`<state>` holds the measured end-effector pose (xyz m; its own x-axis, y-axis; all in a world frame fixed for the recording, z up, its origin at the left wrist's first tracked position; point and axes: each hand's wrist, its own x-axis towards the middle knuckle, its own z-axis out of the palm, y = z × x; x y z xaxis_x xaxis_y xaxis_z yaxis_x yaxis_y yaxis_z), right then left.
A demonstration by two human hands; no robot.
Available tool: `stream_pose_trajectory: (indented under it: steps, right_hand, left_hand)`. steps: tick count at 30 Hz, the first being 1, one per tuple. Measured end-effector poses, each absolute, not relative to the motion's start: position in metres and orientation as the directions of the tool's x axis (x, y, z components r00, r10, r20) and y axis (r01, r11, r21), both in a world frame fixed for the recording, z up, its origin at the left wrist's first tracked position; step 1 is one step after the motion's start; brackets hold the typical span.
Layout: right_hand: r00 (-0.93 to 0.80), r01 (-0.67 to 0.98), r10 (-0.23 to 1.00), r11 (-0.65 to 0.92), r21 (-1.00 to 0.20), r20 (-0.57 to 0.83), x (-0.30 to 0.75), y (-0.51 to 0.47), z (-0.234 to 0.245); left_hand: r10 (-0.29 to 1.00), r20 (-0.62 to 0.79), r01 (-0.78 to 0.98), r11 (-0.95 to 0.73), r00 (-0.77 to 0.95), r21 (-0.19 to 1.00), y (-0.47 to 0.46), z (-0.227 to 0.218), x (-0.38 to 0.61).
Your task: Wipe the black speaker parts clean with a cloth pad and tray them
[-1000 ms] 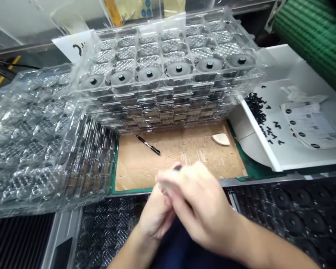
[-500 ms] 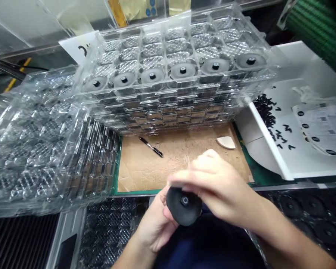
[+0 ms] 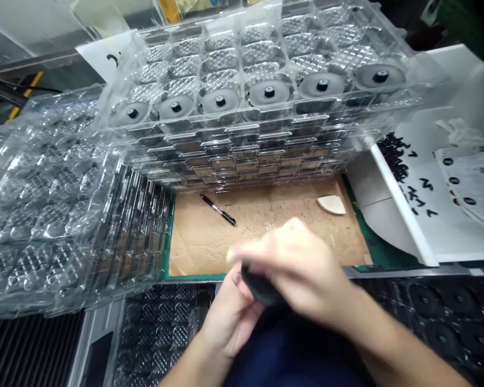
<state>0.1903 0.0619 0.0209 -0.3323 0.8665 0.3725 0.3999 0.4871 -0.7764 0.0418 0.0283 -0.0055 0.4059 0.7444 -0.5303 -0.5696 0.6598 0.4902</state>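
A black round disc (image 3: 261, 287) is between my hands, low in the middle of the head view, tilted so that mostly its edge shows. My left hand (image 3: 230, 314) grips it from the left, with thumb and fingers closed on its rim. From above and the right, my right hand (image 3: 296, 263) is closed around the disc's upper side; motion blurs it, and its fingertips are partly hidden. Ahead, a stack of clear plastic trays (image 3: 242, 121) bears a front row of similar dark discs (image 3: 269, 94) with short black central knobs.
More clear trays (image 3: 56, 215) are stacked at left. A pen (image 3: 218, 210) and a cream wedge-shaped piece (image 3: 331, 205) lie on cardboard (image 3: 201, 247). At right, a white bin (image 3: 399, 199) contains small black parts (image 3: 394, 158) and a printed sheet (image 3: 474, 177). Trays with black discs (image 3: 460, 301) sit lower right.
The disc has tipped from showing its face and central hole to nearly edge-on. My right hand has shifted slightly left over it. The whole view has moved a little.
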Motion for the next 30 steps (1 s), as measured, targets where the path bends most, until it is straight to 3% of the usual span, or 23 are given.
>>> stream_pose_trajectory:
  steps: [3,8,12,15,18,22,24,27,30]
  right_hand:
    - [0.013,0.536,0.998,0.044,-0.843,0.06,0.204,0.068,-0.028]
    - [-0.086,0.536,0.993,-0.017,-0.844,-0.074,0.21,0.033,-0.093]
    - [-0.065,0.499,0.992,-0.062,-0.864,-0.108,0.207,0.028,-0.073]
    - [0.044,0.414,0.999,-0.009,-0.91,0.01,0.198,0.046,-0.023]
    - [-0.069,0.397,0.977,0.21,-0.893,0.199,0.182,0.056,0.019]
    - [-0.346,0.337,0.936,0.194,-0.921,0.071,0.17,0.056,0.034]
    - [-0.303,0.369,0.948,0.213,-0.905,0.099,0.168,0.057,0.033]
    - [-0.164,0.452,0.943,0.333,-0.827,0.29,0.167,0.053,0.034]
    - [-0.305,0.359,0.924,0.335,-0.871,0.23,0.169,0.046,0.039]
  left_hand:
    - [0.751,-0.572,-0.674,0.611,0.329,0.415,0.032,-0.009,0.038]
    - [0.743,-0.631,-0.733,0.554,0.221,0.395,0.04,-0.014,0.033]
    - [0.727,-0.64,-0.718,0.581,0.247,0.383,0.043,-0.017,0.036]
    - [0.745,-0.606,-0.703,0.588,0.279,0.4,0.042,-0.017,0.039]
    - [0.764,-0.563,-0.656,0.604,0.314,0.453,0.04,-0.016,0.04]
    - [0.772,-0.577,-0.611,0.598,0.265,0.519,0.041,-0.011,0.037]
    - [0.783,-0.562,-0.604,0.59,0.266,0.536,0.041,-0.008,0.037]
    - [0.79,-0.528,-0.598,0.595,0.313,0.536,0.042,-0.004,0.036]
    - [0.79,-0.535,-0.614,0.589,0.3,0.525,0.041,0.0,0.032]
